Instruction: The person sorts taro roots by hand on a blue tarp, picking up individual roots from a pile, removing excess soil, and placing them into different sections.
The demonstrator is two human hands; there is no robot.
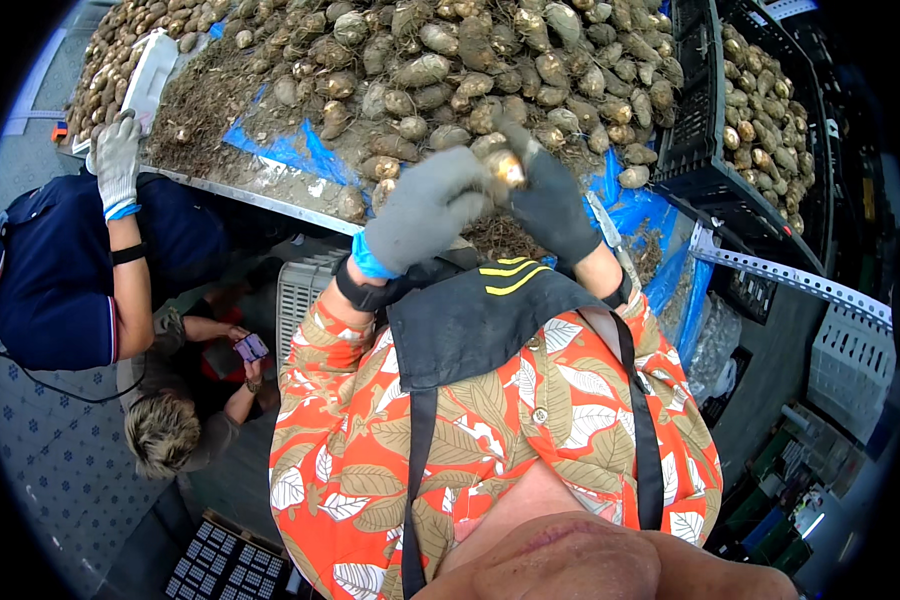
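Heap of tubers (pixel 450 60) fills the table from 10 to 1 o'clock on blue sheet (pixel 290 150); most look earthy and unsorted. Black crate (pixel 710 150) at 2 o'clock holds a good many tubers, so I judge work partly done, much left. Co-worker's gloved hand (pixel 117 160) at 9 o'clock, near a white scoop (pixel 150 70). Left hand (pixel 425 210), grey glove, and right hand (pixel 550 205), dark glove, meet at centre. Both sets of fingers curl closed round one tuber (pixel 507 168), pinched between fingertips, above the table edge.
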